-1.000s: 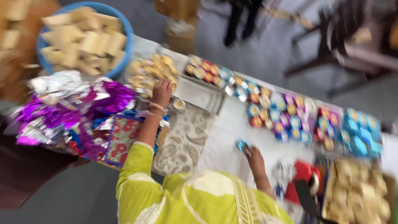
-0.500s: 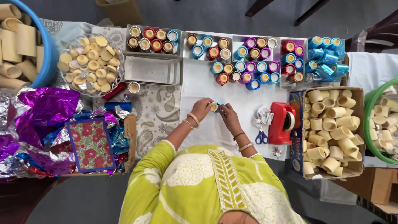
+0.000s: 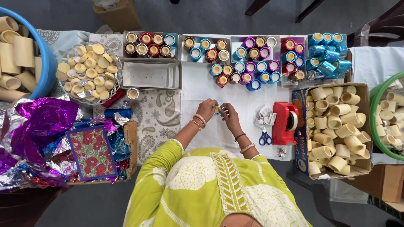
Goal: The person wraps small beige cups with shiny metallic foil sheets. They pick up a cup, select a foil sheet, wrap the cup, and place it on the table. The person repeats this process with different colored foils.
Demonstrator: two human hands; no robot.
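My left hand (image 3: pixel 206 110) and my right hand (image 3: pixel 230 117) meet over the white cloth (image 3: pixel 198 84) in the middle of the table. Between their fingertips they pinch one small round cup with blue foil (image 3: pixel 217 110). Rows of foil-wrapped cups (image 3: pixel 248 67) in red, blue, purple and brown stand just beyond my hands. A red tape dispenser (image 3: pixel 285 122) and blue-handled scissors (image 3: pixel 265 137) lie to the right of my right hand.
A plate of plain cream cups (image 3: pixel 86 71) and a blue tub of cardboard tubes (image 3: pixel 21 54) sit far left. Crumpled foil sheets (image 3: pixel 42 122) fill the near left. A cardboard box of plain cups (image 3: pixel 336 126) and a green tub (image 3: pixel 389 117) stand right. An empty white tray (image 3: pixel 151 75) lies beyond.
A second ago my left hand reached toward the plate of cream cups at the left. It has come back to the middle, and both hands now hold the small cup together.
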